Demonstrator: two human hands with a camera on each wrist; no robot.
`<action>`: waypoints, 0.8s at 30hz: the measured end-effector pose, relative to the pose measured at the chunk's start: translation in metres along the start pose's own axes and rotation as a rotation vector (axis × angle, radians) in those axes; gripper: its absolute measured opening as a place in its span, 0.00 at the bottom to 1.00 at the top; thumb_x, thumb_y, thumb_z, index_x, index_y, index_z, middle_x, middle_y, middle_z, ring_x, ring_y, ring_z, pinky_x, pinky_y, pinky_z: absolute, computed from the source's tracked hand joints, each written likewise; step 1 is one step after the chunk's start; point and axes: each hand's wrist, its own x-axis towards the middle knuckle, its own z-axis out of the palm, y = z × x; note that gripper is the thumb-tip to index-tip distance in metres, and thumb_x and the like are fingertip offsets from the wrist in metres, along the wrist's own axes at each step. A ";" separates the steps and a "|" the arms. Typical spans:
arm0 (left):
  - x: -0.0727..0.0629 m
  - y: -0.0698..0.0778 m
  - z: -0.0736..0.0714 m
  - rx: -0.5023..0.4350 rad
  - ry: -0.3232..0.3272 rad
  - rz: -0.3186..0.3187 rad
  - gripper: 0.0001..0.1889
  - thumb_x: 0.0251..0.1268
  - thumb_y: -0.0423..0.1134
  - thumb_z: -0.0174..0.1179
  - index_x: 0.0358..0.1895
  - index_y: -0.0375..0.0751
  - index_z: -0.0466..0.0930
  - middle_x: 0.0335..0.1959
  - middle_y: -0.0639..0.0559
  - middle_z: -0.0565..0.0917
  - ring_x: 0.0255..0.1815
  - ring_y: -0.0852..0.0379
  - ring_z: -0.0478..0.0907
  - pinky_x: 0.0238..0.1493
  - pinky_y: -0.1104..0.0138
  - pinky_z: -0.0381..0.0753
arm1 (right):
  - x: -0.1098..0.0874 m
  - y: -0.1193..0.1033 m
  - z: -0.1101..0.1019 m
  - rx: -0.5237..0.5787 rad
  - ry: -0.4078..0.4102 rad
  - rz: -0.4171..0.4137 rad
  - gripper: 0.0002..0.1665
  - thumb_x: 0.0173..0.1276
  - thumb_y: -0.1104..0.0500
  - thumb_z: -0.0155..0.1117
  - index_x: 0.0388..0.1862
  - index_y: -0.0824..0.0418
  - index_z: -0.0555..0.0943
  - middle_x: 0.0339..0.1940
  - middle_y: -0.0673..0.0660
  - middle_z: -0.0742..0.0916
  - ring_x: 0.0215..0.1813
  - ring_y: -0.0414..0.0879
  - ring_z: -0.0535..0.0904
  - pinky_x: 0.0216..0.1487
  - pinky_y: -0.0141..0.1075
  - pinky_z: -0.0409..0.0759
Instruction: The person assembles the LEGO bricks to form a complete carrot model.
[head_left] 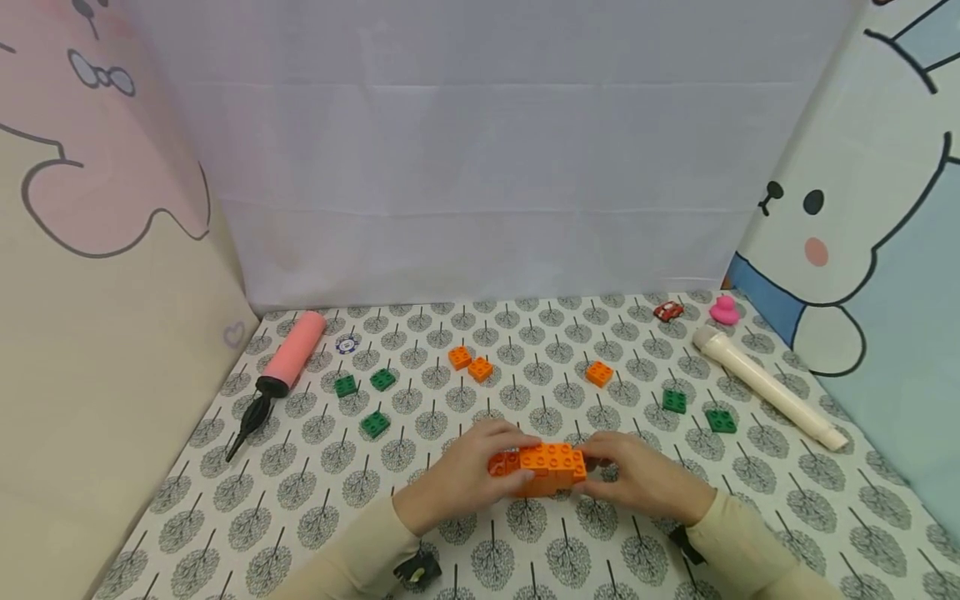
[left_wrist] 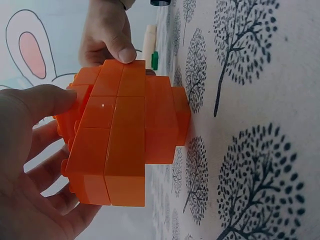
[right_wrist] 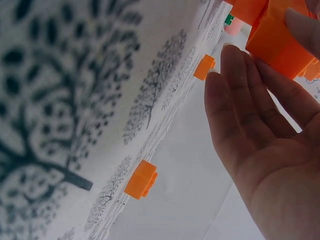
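Note:
An orange toy-brick block [head_left: 555, 473], built of several studded bricks, stands on the tree-print cloth near the front, between both hands. Its side in the left wrist view steps inward toward the cloth, with wider upper courses [left_wrist: 122, 135] over a narrower base [left_wrist: 160, 122]. My left hand [head_left: 480, 462] grips the left part, thumb in front and fingers behind. At the right end my right hand [head_left: 637, 475] holds the block between thumb and forefinger; the other fingers [right_wrist: 240, 95] stretch out beside it in the right wrist view.
Farther back lie loose orange bricks [head_left: 599, 373], with green bricks [head_left: 375, 424] on the left and more green bricks [head_left: 721, 421] on the right. A pink pump [head_left: 297, 348] and a poker chip [head_left: 347, 344] lie left; a white tube [head_left: 765, 387], toy car [head_left: 668, 311] and pink duck [head_left: 724, 310] lie right.

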 end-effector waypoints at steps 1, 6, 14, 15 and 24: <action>0.000 0.000 0.000 0.004 -0.001 0.001 0.21 0.67 0.51 0.62 0.62 0.54 0.80 0.56 0.60 0.80 0.59 0.61 0.73 0.61 0.62 0.77 | 0.000 0.000 0.000 0.002 -0.001 0.000 0.21 0.64 0.39 0.69 0.53 0.44 0.84 0.46 0.37 0.84 0.46 0.36 0.80 0.52 0.40 0.82; 0.001 0.000 -0.001 0.013 -0.015 -0.004 0.21 0.67 0.50 0.62 0.62 0.55 0.80 0.54 0.61 0.80 0.57 0.62 0.73 0.59 0.63 0.78 | 0.000 0.000 0.000 0.008 -0.001 -0.001 0.22 0.64 0.39 0.68 0.53 0.45 0.84 0.46 0.37 0.84 0.46 0.37 0.80 0.52 0.40 0.82; 0.002 -0.001 -0.001 0.046 -0.018 0.027 0.22 0.65 0.47 0.64 0.61 0.50 0.81 0.52 0.58 0.81 0.53 0.63 0.74 0.57 0.66 0.79 | -0.001 -0.001 -0.001 -0.038 -0.002 0.019 0.25 0.65 0.36 0.66 0.55 0.48 0.84 0.50 0.41 0.84 0.50 0.40 0.81 0.54 0.45 0.81; 0.002 -0.002 -0.001 0.048 -0.017 0.032 0.22 0.65 0.46 0.65 0.61 0.49 0.81 0.52 0.58 0.81 0.53 0.63 0.74 0.57 0.66 0.79 | -0.001 -0.002 -0.001 -0.044 -0.002 0.022 0.26 0.65 0.36 0.66 0.55 0.48 0.84 0.50 0.42 0.84 0.50 0.40 0.81 0.54 0.45 0.81; 0.001 -0.001 0.000 0.080 -0.010 0.039 0.22 0.64 0.48 0.65 0.62 0.51 0.80 0.52 0.59 0.81 0.53 0.63 0.74 0.58 0.67 0.78 | -0.001 -0.003 -0.001 -0.047 -0.004 0.030 0.25 0.65 0.38 0.67 0.55 0.49 0.84 0.50 0.43 0.84 0.50 0.41 0.80 0.55 0.46 0.81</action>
